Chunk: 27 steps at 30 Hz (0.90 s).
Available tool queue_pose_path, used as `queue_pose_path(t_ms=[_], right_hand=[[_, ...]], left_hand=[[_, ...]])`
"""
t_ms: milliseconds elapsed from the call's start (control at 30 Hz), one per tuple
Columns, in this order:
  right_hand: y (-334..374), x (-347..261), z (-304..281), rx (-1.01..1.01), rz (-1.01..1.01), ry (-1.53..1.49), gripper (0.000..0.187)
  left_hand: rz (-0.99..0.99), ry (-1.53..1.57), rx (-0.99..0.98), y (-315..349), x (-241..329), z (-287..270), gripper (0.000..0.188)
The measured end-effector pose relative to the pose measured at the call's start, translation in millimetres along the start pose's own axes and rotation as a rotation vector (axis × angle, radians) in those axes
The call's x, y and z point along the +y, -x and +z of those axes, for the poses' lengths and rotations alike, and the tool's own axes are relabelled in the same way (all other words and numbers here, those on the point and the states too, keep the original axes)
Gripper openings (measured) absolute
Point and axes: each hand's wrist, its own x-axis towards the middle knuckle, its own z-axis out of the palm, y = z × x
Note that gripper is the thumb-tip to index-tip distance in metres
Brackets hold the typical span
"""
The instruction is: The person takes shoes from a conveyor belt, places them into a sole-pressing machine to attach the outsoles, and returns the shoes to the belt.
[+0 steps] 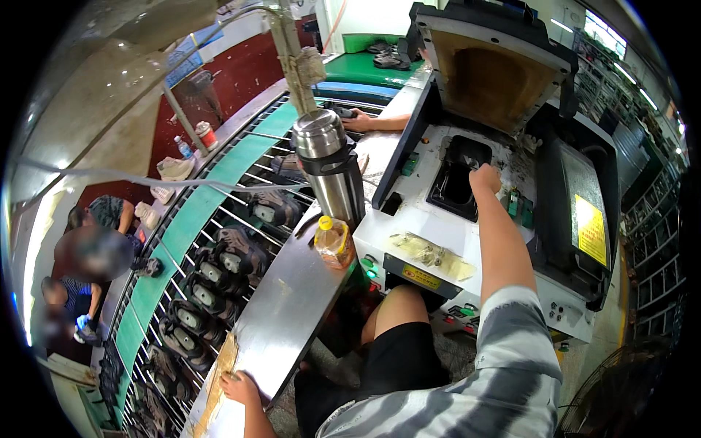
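My right hand (485,179) reaches over the black-lined well (451,191) of a white machine (380,232). Its fingers are curled closed at the well's right rim, and whatever they hold is hidden. A hinged lid (491,77) with a brown inner face stands raised behind the well. Lower left, my left hand (239,388) rests on the edge of a metal table (286,306), fingers lying over a strip of tan tape (217,387). Nothing I can make out is in it. Beside that hand, several dark shoes (191,321) sit in rows on a rack conveyor.
A steel thermos (328,168) and a yellow-capped bottle (334,243) stand between table and machine. A closed black lid (573,208) lies right of the well. Another person's hand (358,120) touches a dark shoe at the far conveyor. More people work at left beyond the green belt (186,219).
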Motion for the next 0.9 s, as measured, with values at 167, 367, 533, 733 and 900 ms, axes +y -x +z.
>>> queue_pose_path(t_ms=[167, 367, 533, 733, 900], right_hand=[[93.2, 0.8, -35.1, 0.159, -0.598, -0.579, 0.01], [314.6, 64.7, -79.3, -0.104, -1.011, -0.839, 0.004], [431.2, 137.1, -35.3, -0.64, -0.732, -0.549, 0.01], [499.8, 279.1, 181.8, -1.279, -0.568, -0.353, 0.037], [524.8, 242.3, 132.2, -1.249, -0.477, -0.104, 0.037]], left_hand=[[-0.009, 0.022, 0.038, 4.3, -1.7, -7.4, 0.04], [0.042, 0.417, 0.048, 10.6, -24.5, -3.6, 0.033], [0.105, 0.696, 0.066, 117.1, -65.5, -25.3, 0.004], [-0.463, 0.524, -0.696, 272.7, -217.8, 29.5, 0.027], [-0.807, 0.389, -0.659, 255.3, -291.9, 10.1, 0.028]])
